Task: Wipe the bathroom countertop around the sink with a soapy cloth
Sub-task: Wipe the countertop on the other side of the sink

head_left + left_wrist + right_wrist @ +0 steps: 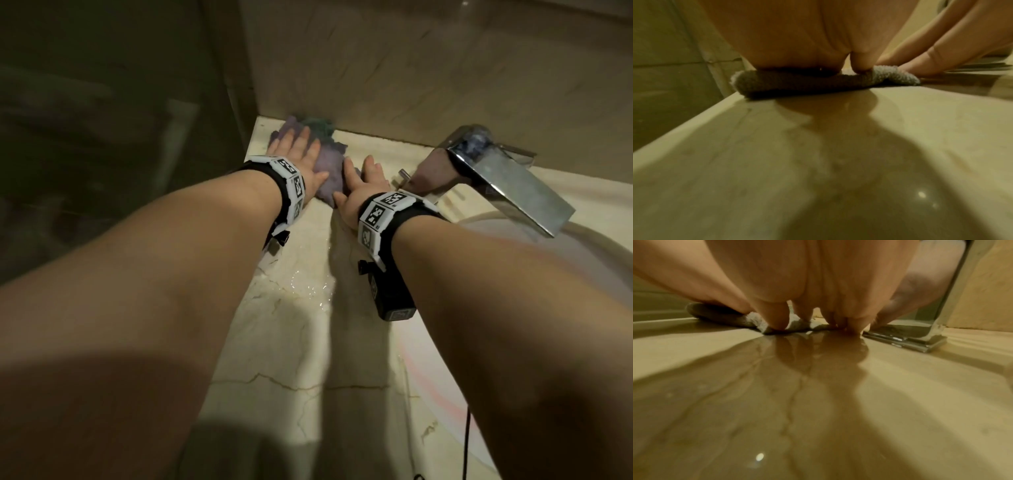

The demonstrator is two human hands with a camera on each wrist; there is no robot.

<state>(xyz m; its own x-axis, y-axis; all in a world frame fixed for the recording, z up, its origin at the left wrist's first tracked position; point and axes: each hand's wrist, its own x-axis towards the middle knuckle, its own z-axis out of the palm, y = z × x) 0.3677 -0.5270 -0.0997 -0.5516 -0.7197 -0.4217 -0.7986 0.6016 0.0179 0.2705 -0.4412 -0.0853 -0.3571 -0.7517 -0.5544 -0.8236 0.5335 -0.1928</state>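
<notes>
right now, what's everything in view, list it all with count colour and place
cloth: one, purple with a green part, flat on the far left corner of the countertop by the wall
countertop: one, cream marble with veins, wet patch near the middle
tap: one, chrome, right of the cloth, spout over the sink
sink: one, pale, right side, mostly hidden by the arm
wall: beige tile, behind the countertop
wristbands: two, black with white marker tags, one on each wrist
left hand: flat, pressing the cloth
right hand: flat, fingers on the cloth's right edge
</notes>
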